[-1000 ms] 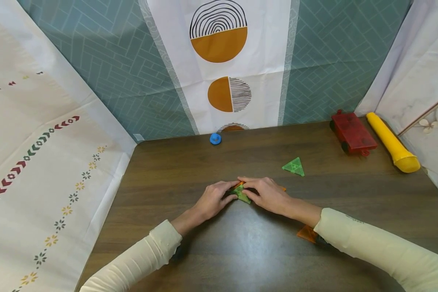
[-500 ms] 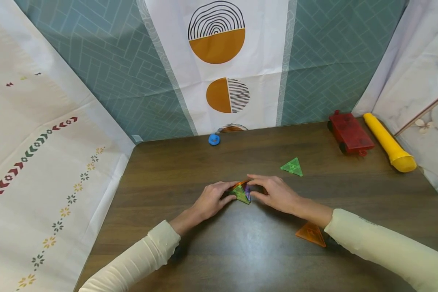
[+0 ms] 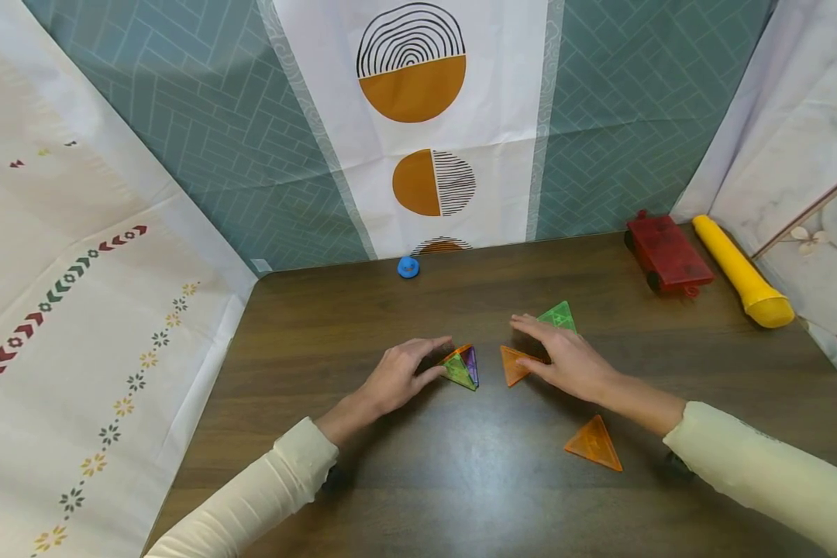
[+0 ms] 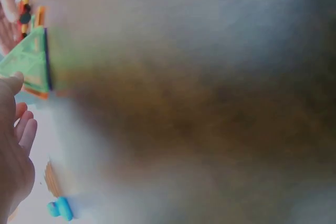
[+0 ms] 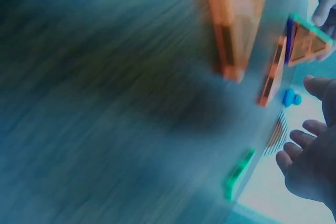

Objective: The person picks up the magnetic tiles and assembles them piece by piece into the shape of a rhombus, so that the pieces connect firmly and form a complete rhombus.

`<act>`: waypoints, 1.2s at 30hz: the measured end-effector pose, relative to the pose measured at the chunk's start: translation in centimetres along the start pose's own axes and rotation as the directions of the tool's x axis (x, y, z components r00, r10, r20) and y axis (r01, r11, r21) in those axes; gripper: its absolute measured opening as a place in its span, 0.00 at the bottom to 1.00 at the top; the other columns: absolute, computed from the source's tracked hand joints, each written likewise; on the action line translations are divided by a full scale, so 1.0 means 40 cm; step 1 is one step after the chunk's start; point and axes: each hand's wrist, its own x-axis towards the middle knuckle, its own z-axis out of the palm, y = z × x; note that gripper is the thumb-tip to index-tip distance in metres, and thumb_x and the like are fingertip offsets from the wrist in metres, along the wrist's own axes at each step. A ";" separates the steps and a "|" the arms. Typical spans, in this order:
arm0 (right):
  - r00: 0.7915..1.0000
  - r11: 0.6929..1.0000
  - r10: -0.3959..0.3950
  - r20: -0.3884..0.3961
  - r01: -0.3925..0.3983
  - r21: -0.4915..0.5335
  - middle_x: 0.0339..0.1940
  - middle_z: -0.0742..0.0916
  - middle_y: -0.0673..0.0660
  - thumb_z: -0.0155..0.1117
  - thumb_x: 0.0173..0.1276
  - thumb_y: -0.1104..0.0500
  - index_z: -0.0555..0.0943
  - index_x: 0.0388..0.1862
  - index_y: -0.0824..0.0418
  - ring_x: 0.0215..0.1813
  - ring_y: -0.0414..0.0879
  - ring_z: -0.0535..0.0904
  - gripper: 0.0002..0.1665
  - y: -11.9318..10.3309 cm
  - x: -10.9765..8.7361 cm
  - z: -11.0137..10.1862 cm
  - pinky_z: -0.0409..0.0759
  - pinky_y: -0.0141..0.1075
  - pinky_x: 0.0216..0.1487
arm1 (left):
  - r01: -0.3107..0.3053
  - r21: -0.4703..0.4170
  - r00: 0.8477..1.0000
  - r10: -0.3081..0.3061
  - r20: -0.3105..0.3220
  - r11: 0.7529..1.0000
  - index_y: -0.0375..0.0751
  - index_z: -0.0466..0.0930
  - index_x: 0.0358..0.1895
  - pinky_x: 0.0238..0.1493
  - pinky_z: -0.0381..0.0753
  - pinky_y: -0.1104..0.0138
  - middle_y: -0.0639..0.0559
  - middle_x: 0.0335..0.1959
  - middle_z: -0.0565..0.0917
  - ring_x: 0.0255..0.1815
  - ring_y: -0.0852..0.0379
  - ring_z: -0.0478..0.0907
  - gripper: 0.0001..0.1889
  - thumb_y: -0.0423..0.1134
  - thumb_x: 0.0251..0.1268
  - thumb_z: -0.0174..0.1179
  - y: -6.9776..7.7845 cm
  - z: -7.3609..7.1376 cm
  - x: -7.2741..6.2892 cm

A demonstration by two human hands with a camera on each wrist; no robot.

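Observation:
Magnetic triangle tiles stand joined in a small upright group: a green tile (image 3: 458, 373) in front, a purple tile (image 3: 471, 366) at the right and an orange one (image 5: 306, 43) behind. My left hand (image 3: 395, 377) is beside this group, its thumb at the green tile's left edge and its fingers loosely extended. To the right, an orange tile (image 3: 513, 366) lies on the table, partly under my right hand (image 3: 573, 363). In the right wrist view that hand's fingers are spread, holding nothing. A loose green tile (image 3: 561, 315) lies just behind it, partly covered.
Another orange tile (image 3: 595, 445) lies nearer, by the right forearm. Towards the back right are a red toy cart (image 3: 672, 252) and a yellow microphone-shaped toy (image 3: 742, 271). A small blue toy (image 3: 408, 267) sits at the table's (image 3: 307, 310) back edge, before a patterned cloth (image 3: 279, 178).
My right hand has left the joined tiles and moved right, uncovering the purple tile and the loose orange tile. The left hand has eased slightly away from the group, which stays standing.

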 end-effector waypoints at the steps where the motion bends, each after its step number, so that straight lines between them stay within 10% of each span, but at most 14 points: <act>1: 1.000 1.000 0.015 0.000 -0.015 -0.007 0.79 0.74 0.66 0.77 0.71 0.59 0.72 0.78 0.68 0.78 0.65 0.70 0.41 0.008 -0.003 -0.005 0.73 0.64 0.70 | 0.000 -0.002 1.000 0.000 -0.003 1.000 0.36 0.78 0.72 0.64 0.82 0.56 0.47 0.67 0.84 0.65 0.51 0.83 0.29 0.41 0.73 0.71 0.002 -0.005 0.005; 8: 0.997 0.994 0.081 -0.017 -0.082 -0.066 0.80 0.71 0.69 0.77 0.72 0.56 0.67 0.80 0.70 0.78 0.69 0.68 0.45 0.061 -0.015 -0.032 0.70 0.68 0.70 | -0.023 -0.019 0.996 0.021 -0.086 1.000 0.36 0.71 0.77 0.67 0.80 0.53 0.46 0.73 0.79 0.70 0.50 0.79 0.35 0.41 0.72 0.72 0.029 -0.034 0.039; 16: 0.991 0.987 0.115 -0.063 -0.121 -0.107 0.77 0.73 0.74 0.78 0.70 0.56 0.67 0.79 0.73 0.74 0.72 0.71 0.46 0.115 -0.018 -0.058 0.72 0.68 0.69 | 0.081 -0.155 0.994 -0.090 -0.056 0.985 0.42 0.58 0.85 0.76 0.69 0.52 0.48 0.82 0.67 0.80 0.50 0.67 0.44 0.45 0.73 0.72 0.106 -0.036 0.071; 23: 0.985 0.981 0.162 -0.058 -0.167 -0.101 0.75 0.74 0.77 0.74 0.74 0.56 0.66 0.79 0.74 0.71 0.74 0.73 0.43 0.153 -0.013 -0.060 0.71 0.68 0.69 | -0.007 -0.171 0.998 -0.005 -0.070 0.985 0.38 0.51 0.87 0.78 0.66 0.55 0.47 0.86 0.57 0.83 0.52 0.60 0.49 0.44 0.72 0.73 0.171 0.006 0.074; 36: 0.984 0.981 0.139 -0.113 -0.152 -0.122 0.76 0.73 0.76 0.73 0.75 0.57 0.67 0.78 0.75 0.73 0.75 0.71 0.41 0.178 -0.003 -0.056 0.70 0.70 0.69 | 0.014 -0.180 0.983 0.020 0.184 0.983 0.40 0.41 0.88 0.79 0.63 0.56 0.44 0.87 0.52 0.85 0.52 0.55 0.52 0.52 0.76 0.68 0.229 0.102 0.036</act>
